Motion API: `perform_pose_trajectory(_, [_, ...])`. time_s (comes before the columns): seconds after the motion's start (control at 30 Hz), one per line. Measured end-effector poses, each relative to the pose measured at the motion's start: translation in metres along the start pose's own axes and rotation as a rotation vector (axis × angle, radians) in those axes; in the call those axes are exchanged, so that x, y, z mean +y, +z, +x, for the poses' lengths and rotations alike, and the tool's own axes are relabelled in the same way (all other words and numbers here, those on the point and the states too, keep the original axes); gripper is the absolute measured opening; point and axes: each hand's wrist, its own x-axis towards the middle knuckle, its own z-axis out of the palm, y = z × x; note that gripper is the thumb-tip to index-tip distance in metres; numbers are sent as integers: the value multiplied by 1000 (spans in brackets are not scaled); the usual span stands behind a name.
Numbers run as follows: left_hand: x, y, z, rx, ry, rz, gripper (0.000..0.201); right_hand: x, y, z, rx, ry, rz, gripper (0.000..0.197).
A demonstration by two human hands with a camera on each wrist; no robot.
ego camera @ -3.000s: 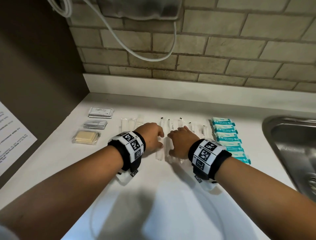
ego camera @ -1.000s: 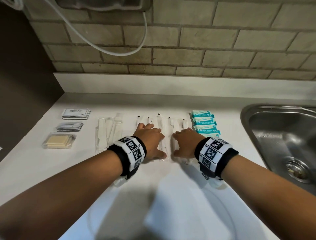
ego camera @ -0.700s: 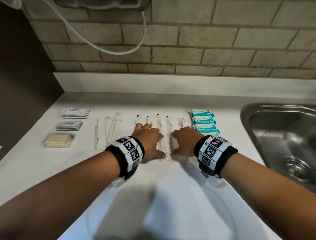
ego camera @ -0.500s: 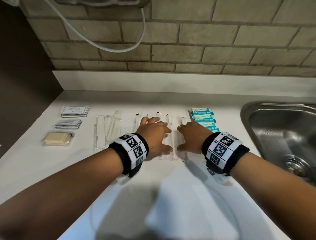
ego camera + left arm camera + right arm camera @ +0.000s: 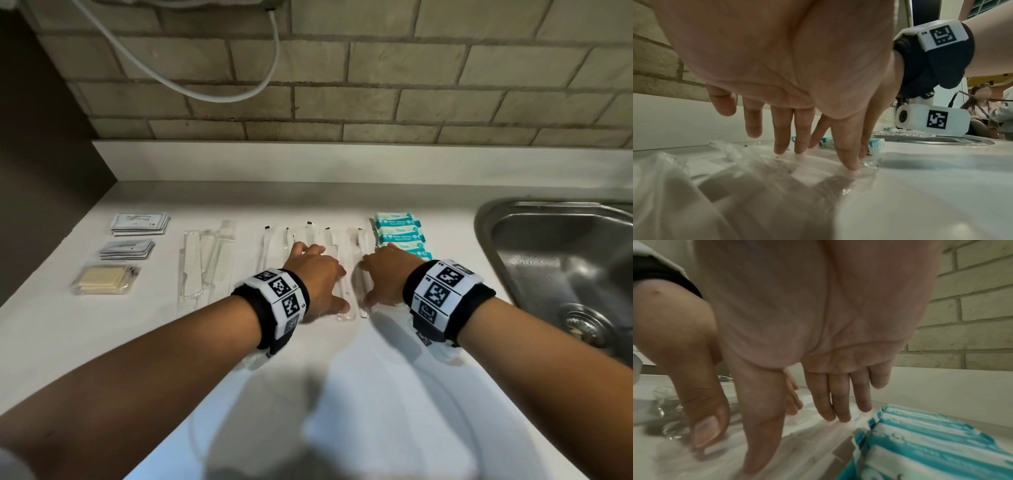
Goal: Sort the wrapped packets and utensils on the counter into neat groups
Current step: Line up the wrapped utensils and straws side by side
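From the head view, the white counter [image 5: 102,329] carries, along its left edge, a stack of white sachets [image 5: 140,224], a stack of grey sachets [image 5: 126,249] and a clear pack of yellow pads [image 5: 101,279]. Next to them lie clear-wrapped combs [image 5: 205,263], long axis running from the near edge toward the brick wall [image 5: 342,75]. In the middle lies the row of clear-wrapped utensils [image 5: 349,274], side by side, long axes likewise toward the wall, black-tipped ends at the far side. The left hand [image 5: 317,277] and right hand [image 5: 385,274] lie flat on this row, fingers spread apart and straight, thumbs at its near end. Teal wipe packets [image 5: 397,233] sit just beside the right hand, between it and the steel sink [image 5: 561,260]. A white cable [image 5: 205,92] hangs on the wall.

From the left wrist, the left hand [image 5: 797,81] presses its fingertips [image 5: 849,164] on crinkled clear wrap [image 5: 756,186]; the right wrist's band [image 5: 937,53] and a seated person [image 5: 980,104] are beyond.

From the right wrist, the right hand [image 5: 807,321] presses straight fingers [image 5: 760,443] onto wrap beside the teal wipe packets [image 5: 931,443].
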Motion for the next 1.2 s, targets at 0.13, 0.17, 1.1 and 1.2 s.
perform_pose_trajectory(0.13, [-1, 0, 0, -6, 7, -11, 71, 0, 2, 3, -11, 2, -4, 62])
perform_pose_trajectory(0.17, [-2, 0, -1, -7, 10, -11, 72, 0, 2, 4, -11, 5, -8, 60])
perform_pose_trajectory(1.1, [-117, 9, -59, -17, -120, 52, 53, -118, 7, 31, 26, -124, -52, 55])
perform_pose_trajectory(1.2, [-113, 5, -55, -14, -107, 73, 53, -113, 8, 31, 29, -116, -40, 56])
